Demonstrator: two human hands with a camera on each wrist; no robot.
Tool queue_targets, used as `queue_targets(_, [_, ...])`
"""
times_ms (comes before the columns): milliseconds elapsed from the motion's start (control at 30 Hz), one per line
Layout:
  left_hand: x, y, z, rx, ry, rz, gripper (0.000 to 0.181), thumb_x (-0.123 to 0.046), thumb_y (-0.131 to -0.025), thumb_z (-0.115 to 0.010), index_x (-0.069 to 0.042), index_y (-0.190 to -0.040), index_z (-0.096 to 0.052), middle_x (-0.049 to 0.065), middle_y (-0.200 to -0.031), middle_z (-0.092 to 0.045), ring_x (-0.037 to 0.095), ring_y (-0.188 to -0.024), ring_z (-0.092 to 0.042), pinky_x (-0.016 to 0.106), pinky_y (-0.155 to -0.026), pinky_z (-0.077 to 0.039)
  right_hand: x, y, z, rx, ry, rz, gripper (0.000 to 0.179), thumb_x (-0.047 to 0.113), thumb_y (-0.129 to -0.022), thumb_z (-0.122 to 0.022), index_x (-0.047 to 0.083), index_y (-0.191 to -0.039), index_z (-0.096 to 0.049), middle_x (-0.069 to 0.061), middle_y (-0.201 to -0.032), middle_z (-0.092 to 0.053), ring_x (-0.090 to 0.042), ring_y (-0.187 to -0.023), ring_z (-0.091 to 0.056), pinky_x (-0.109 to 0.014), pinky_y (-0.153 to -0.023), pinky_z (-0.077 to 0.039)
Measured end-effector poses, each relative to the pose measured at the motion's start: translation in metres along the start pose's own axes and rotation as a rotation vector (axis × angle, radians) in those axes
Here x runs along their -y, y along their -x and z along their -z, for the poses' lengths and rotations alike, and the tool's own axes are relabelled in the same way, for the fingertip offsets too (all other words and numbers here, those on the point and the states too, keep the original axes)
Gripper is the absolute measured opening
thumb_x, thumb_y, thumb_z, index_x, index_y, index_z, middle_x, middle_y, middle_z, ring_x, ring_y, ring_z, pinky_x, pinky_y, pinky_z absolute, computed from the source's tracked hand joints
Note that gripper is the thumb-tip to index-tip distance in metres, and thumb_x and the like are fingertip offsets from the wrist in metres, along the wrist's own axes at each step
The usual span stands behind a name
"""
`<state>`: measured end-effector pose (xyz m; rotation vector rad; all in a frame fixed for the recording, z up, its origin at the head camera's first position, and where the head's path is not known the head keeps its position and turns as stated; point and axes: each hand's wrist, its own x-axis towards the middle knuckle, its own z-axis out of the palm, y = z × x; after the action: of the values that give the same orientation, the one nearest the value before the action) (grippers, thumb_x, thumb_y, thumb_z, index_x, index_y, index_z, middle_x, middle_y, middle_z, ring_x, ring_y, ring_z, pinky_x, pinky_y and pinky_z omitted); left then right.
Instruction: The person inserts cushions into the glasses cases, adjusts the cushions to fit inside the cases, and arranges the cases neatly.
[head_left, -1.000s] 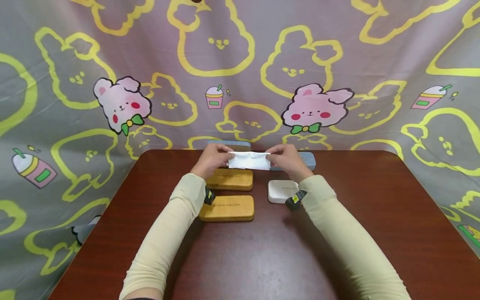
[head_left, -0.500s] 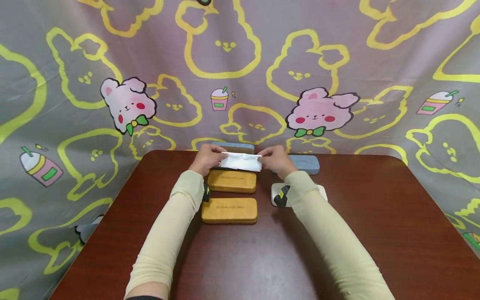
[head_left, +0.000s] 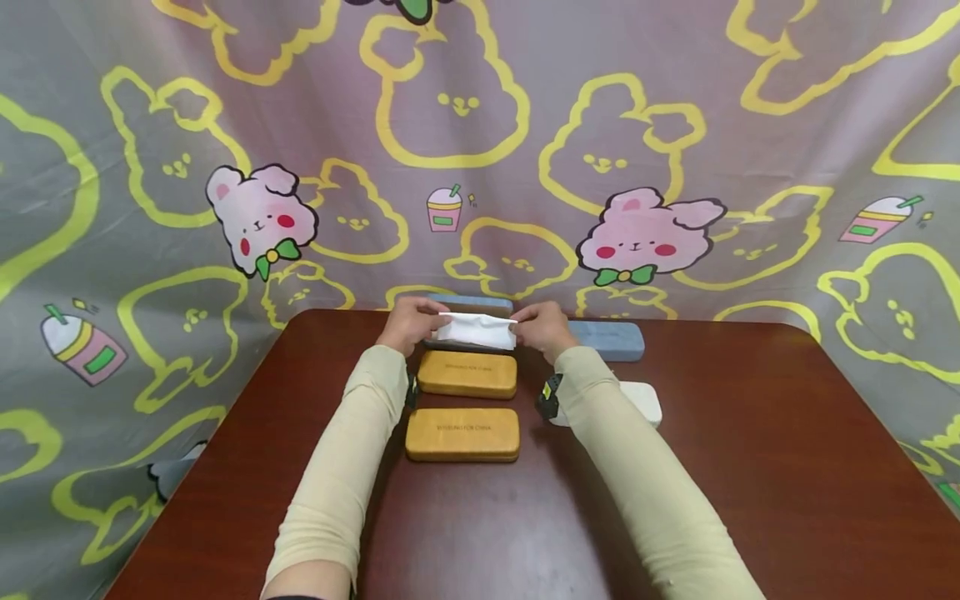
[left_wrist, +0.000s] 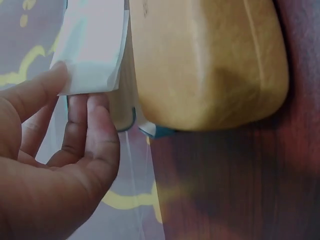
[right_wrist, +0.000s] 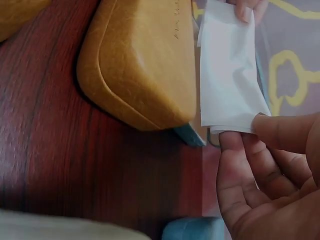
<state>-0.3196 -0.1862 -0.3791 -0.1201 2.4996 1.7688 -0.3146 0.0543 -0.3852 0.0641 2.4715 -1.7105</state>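
A folded white cloth (head_left: 476, 332) is stretched between both hands in the head view. My left hand (head_left: 411, 323) pinches its left end, with the thumb on top and fingers beneath in the left wrist view. The right hand (head_left: 546, 327) pinches the other end; the right wrist view shows the thumb (right_wrist: 282, 131) above it. Behind and under the cloth stands an open blue glasses case (head_left: 472, 305), its raised lid showing and its inside mostly hidden. Just in front of it lies a closed yellow glasses case (head_left: 468, 374).
A second yellow case (head_left: 462, 434) lies nearer on the brown table (head_left: 480, 533). To the right are a closed blue case (head_left: 609, 340) and a white case (head_left: 641, 402), partly hidden by the right forearm. A patterned curtain (head_left: 495, 192) hangs behind the table.
Both hands have shifted left with the cloth, bringing it more squarely over the open blue case. The right forearm now crosses the middle of the white case. The head view has tilted slightly.
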Motion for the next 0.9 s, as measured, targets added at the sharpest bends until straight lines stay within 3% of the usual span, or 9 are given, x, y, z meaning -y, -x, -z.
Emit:
queue_targets(100, [0.005,-0.003,0.002,-0.008,-0.001,0.014,0.018,-0.006,-0.091,-0.074,0.001,-0.108,-0.075,0.014,-0.101,-0.068,0.037,-0.087,-0.061,0.054,-0.085,-0.052,-0.003,-0.002,-0.006,0.001,0.025,-0.015,0.014,0.006,-0.092,-0.071,-0.001,-0.103,-0.075,-0.017,-0.086,-0.07,-0.041,-0.091,-0.066,-0.052,-0.081,-0.053])
queue_targets(233, [0.016,-0.007,0.002,-0.023,0.001,0.031,0.017,-0.005,-0.09,-0.075,0.0,-0.107,-0.076,0.013,-0.1,-0.069,0.031,-0.084,-0.063,0.049,-0.083,-0.054,-0.008,-0.006,-0.013,-0.026,0.051,-0.004,0.012,0.006,-0.09,-0.074,0.001,-0.1,-0.077,-0.012,-0.078,-0.069,-0.039,-0.087,-0.068,-0.051,-0.077,-0.054])
queue_targets(500, [0.027,-0.013,0.003,-0.072,0.035,0.021,0.018,-0.002,-0.089,-0.076,0.001,-0.106,-0.076,0.012,-0.099,-0.069,0.029,-0.082,-0.064,0.046,-0.08,-0.054,-0.013,-0.013,-0.019,-0.057,0.095,0.008,0.011,0.005,-0.088,-0.075,0.003,-0.098,-0.078,-0.009,-0.077,-0.07,-0.025,-0.071,-0.065,-0.034,-0.064,-0.054])
queue_targets(767, [0.028,-0.019,0.002,-0.084,0.045,-0.003,0.02,-0.001,-0.089,-0.076,0.003,-0.108,-0.076,0.013,-0.102,-0.067,0.019,-0.077,-0.06,0.045,-0.082,-0.054,-0.012,-0.016,-0.018,-0.066,0.04,-0.014,0.012,0.0,-0.087,-0.073,-0.002,-0.099,-0.077,-0.013,-0.083,-0.07,-0.035,-0.083,-0.069,-0.044,-0.073,-0.057])
queue_targets(900, [0.029,-0.023,0.002,-0.102,0.049,0.001,0.019,-0.002,-0.089,-0.076,0.002,-0.107,-0.076,0.011,-0.098,-0.068,0.019,-0.076,-0.06,0.044,-0.08,-0.055,-0.012,-0.02,-0.02,-0.055,0.027,-0.017,0.013,0.003,-0.09,-0.072,-0.001,-0.101,-0.077,-0.014,-0.085,-0.071,-0.034,-0.082,-0.069,-0.043,-0.074,-0.057])
